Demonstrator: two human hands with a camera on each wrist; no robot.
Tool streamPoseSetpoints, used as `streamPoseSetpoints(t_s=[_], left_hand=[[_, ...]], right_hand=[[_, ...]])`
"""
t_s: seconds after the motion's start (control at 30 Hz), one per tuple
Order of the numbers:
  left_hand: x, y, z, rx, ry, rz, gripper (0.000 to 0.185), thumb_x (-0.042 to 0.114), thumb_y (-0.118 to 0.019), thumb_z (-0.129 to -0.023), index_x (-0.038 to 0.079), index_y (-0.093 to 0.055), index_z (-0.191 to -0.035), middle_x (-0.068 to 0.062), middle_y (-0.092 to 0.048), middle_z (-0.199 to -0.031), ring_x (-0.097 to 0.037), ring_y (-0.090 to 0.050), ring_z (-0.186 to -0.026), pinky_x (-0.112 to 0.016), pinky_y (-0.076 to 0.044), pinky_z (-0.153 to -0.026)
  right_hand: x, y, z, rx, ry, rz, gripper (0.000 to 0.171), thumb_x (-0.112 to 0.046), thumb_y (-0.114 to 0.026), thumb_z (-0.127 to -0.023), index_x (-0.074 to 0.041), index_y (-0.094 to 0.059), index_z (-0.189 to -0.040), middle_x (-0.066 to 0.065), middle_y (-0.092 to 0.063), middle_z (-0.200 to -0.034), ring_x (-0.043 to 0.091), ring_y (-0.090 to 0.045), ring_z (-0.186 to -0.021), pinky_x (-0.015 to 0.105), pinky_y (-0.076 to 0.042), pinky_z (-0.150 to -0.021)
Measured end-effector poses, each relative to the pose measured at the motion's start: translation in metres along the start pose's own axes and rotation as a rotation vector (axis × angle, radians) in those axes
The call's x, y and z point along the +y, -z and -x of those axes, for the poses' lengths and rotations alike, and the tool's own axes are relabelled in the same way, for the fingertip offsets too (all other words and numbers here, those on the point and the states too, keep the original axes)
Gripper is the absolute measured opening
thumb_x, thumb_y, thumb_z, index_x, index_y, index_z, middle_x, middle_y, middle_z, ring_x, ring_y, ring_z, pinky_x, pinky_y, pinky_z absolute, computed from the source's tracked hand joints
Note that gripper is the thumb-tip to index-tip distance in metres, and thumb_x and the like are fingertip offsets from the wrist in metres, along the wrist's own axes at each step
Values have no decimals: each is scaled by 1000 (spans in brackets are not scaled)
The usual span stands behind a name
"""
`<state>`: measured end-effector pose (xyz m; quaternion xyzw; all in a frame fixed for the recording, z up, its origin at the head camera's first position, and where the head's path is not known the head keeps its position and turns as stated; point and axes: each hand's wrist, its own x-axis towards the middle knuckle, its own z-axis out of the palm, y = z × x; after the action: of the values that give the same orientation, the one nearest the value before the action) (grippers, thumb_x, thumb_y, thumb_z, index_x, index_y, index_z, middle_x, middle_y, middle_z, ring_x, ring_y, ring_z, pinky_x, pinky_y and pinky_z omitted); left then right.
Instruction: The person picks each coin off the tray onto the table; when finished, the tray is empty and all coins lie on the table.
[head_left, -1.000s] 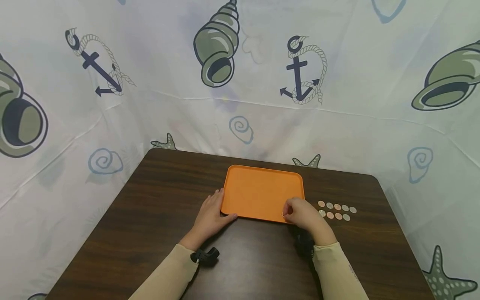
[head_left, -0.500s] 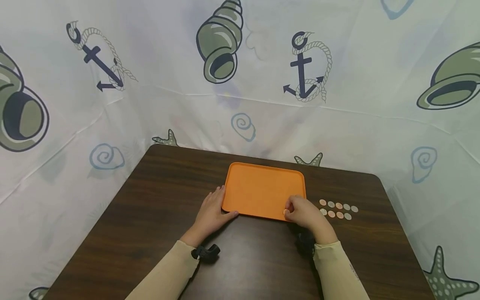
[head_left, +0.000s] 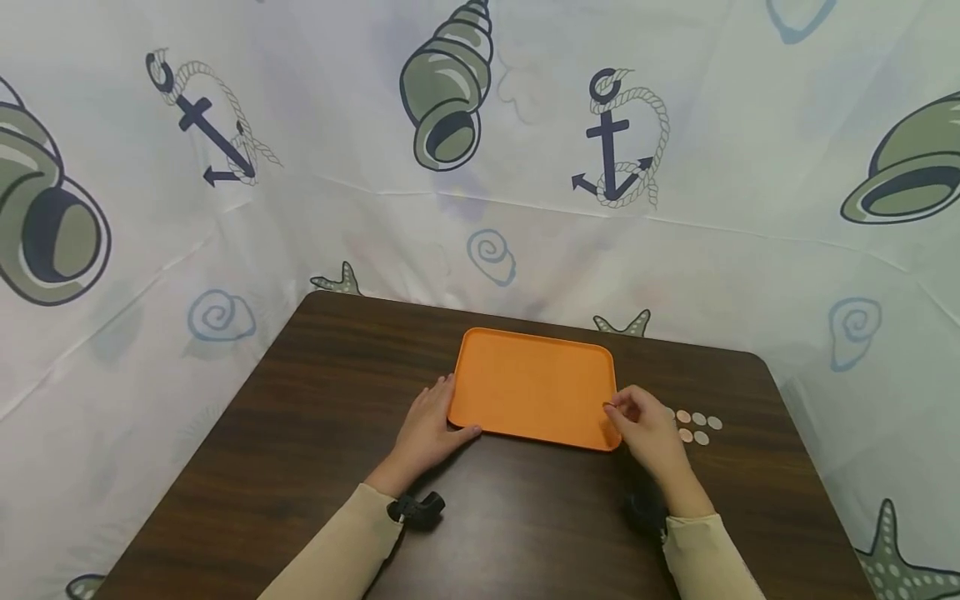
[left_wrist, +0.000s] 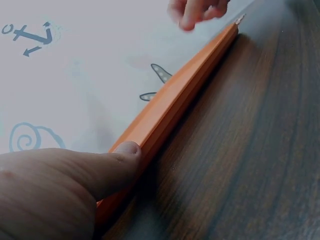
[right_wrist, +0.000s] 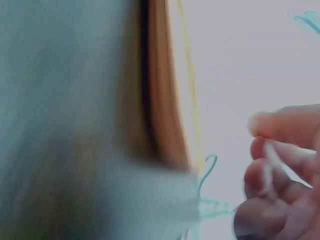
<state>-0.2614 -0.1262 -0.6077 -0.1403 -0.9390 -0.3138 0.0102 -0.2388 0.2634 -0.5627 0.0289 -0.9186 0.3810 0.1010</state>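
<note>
Dark wood-grain desk (head_left: 300, 467), rounded corners, backed by a white curtain (head_left: 750, 150) printed with anchors, shells, spirals and starfish.

Orange tray (head_left: 534, 385) lies flat near the middle of the desk, long side facing the person, raised rim all round. Nothing visible on its surface in the head view.

Left hand (head_left: 426, 432) rests at the tray's near-left corner. Fingers straight along the left rim, thumb laid against the near edge; left wrist view shows the thumb (left_wrist: 107, 167) pressed flat to the rim's side, the tray edge (left_wrist: 185, 92) running away toward the far corner. Hand is relaxed and open-fingered, touching rather than gripping.

Right hand (head_left: 647, 427) is at the tray's near-right corner, just off the right rim. Thumb and forefinger are brought together at the tips, other fingers curled under. Right wrist view is heavily blurred: curled fingers (right_wrist: 280, 165) show, with a thin pale sliver between them that may be a coin, but cannot tell for sure. Left wrist view shows the same fingertips (left_wrist: 197, 10) bunched above the tray's far corner.

Coins (head_left: 696, 427), small round discs, pale and coppery, lie on the desk just right of the right hand, partly hidden by it; five show, in two short rows.

Both forearms in beige sleeves (head_left: 337, 550); a black strap mount (head_left: 417, 508) sits at the left wrist.
</note>
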Motion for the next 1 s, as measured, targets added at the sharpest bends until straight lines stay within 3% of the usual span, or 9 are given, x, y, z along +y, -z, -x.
streamPoseSetpoints(t_s=[0.1, 0.2, 0.37, 0.5, 0.6, 0.8, 1.0], left_hand=[[0, 1, 0, 2, 0, -2, 108, 54, -82, -95, 3, -27, -173, -19, -32, -178, -36, -28, -168, -58, -17, -139], [1, 4, -1, -2, -4, -9, 108, 54, -82, -95, 3, -26, -173, -19, -32, -178, -36, -28, -168, -58, -16, -139], [-1, 10, -4, 7, -16, -23, 109, 54, -82, -95, 2, -26, -173, -19, -32, -178, -36, -29, -168, -57, -17, -139], [-3, 13, -6, 13, -6, -29, 109, 54, -82, -95, 2, -27, -173, -19, -32, -178, -36, -29, -168, -57, -17, -140], [-4, 12, -7, 9, -3, -33, 109, 56, -81, -95, 3, -26, -173, -18, -32, -179, -35, -28, -168, -56, -17, -140], [-4, 6, -6, -1, -1, -16, 109, 57, -81, -95, 4, -25, -174, -17, -32, -179, -34, -27, -169, -56, -16, -140], [-2, 0, -1, -21, 9, -8, 110, 57, -81, -95, 4, -26, -173, -17, -33, -178, -34, -28, -169, -57, -17, -140]], right_hand=[[24, 16, 15, 176, -57, -93, 12, -20, -79, -102, -8, -75, -106, 8, -72, -88, 12, -61, -70, 19, -50, -59], [52, 32, 31, 325, -154, -171, 14, -17, -79, -102, -4, -76, -108, 0, -72, -85, 9, -63, -64, 17, -51, -56], [87, 59, 45, 471, -352, -279, 21, -18, -81, -100, -2, -74, -112, -14, -68, -76, 9, -61, -55, 20, -45, -46], [97, 71, 43, 455, -474, -293, 29, -28, -85, -98, -8, -72, -113, -18, -69, -76, 10, -62, -54, 24, -47, -43], [102, 77, 41, 397, -542, -236, 34, -35, -85, -98, -9, -72, -115, -19, -69, -74, 10, -62, -55, 27, -49, -44], [109, 83, 44, 273, -610, -110, 46, -41, -79, -101, -1, -72, -123, -13, -67, -73, 12, -61, -57, 30, -51, -47], [114, 86, 50, 243, -633, -63, 47, -40, -77, -103, 1, -70, -125, -12, -66, -73, 11, -62, -57, 30, -51, -46]])
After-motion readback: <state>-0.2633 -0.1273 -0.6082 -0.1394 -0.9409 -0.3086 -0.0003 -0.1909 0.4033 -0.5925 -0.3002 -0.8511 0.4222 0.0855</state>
